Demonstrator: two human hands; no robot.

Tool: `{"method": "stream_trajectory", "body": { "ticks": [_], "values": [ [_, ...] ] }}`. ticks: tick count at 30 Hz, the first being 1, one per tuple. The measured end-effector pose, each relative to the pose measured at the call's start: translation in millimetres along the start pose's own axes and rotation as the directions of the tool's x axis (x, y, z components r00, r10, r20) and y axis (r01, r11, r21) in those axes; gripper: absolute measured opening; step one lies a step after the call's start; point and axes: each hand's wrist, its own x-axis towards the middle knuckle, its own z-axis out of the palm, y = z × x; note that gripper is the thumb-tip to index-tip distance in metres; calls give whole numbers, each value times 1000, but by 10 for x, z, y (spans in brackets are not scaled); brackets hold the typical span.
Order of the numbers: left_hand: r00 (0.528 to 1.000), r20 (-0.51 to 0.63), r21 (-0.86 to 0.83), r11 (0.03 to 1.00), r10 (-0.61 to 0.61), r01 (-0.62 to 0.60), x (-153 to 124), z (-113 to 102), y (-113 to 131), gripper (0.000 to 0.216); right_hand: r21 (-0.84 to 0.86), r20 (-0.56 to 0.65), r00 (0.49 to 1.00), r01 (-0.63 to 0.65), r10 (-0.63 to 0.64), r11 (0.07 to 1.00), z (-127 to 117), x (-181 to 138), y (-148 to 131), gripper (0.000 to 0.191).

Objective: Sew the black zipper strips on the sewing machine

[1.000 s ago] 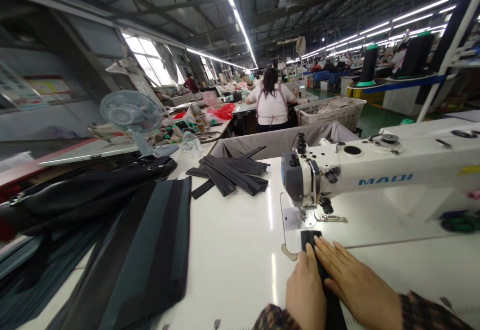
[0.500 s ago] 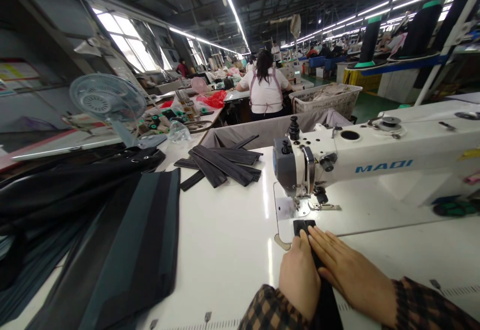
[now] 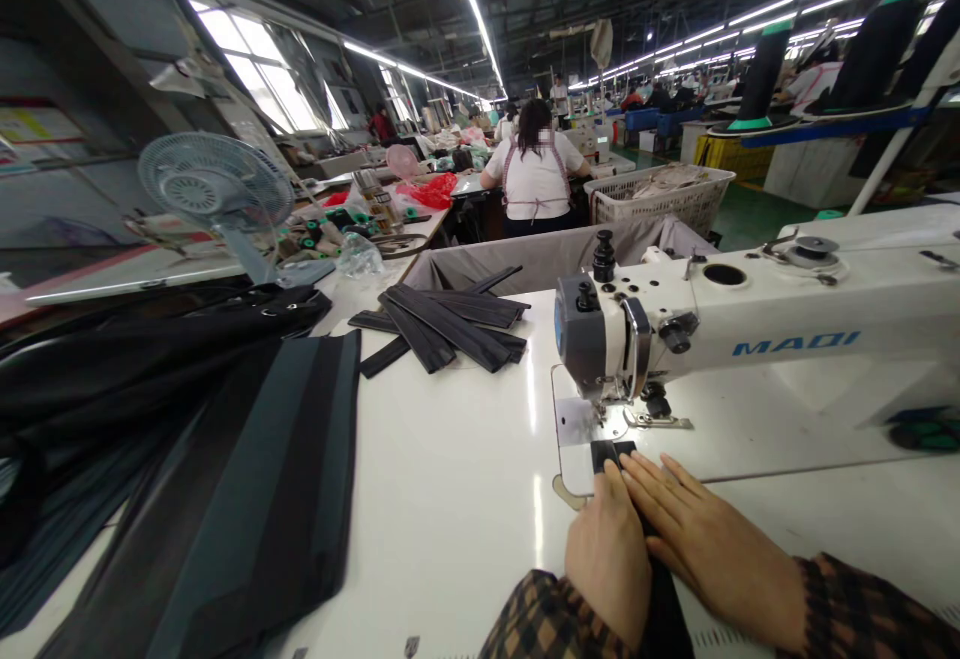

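Note:
A long black fabric strip (image 3: 667,604) lies on the white table in front of the sewing machine (image 3: 622,329), its far end just short of the needle area. My left hand (image 3: 609,549) is curled around the strip's left side, with the index finger stretched along it. Flat over the strip's right side rests my right hand (image 3: 712,539), fingers straight and one lifted slightly apart. Both hands hide the middle of the strip. A metal guide (image 3: 660,421) sits beside the presser foot, beyond my fingertips.
Several black strips (image 3: 450,324) are piled left of the machine. Dark garment pieces (image 3: 247,489) cover the table's left side, near a fan (image 3: 217,184). Ahead, a co-worker (image 3: 536,174) sits beside a plastic basket (image 3: 660,197). Thread cones (image 3: 765,74) stand at upper right.
The view has shifted slightly, so the machine and hands appear a little farther right. One finger of my right hand has spread from the others. The strip stays almost in place.

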Motion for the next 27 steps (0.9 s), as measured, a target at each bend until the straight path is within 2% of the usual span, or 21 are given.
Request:
{"method": "stream_trajectory", "body": {
  "ticks": [10, 27],
  "values": [
    [996, -77, -9, 999, 43, -44, 318, -107, -62, 54, 50, 35, 999, 13, -15, 999, 84, 246, 293, 56],
    [998, -60, -27, 1000, 7, -9, 392, -124, -49, 53, -140, -28, 998, 58, -62, 988, 81, 330, 353, 51]
  ]
}}
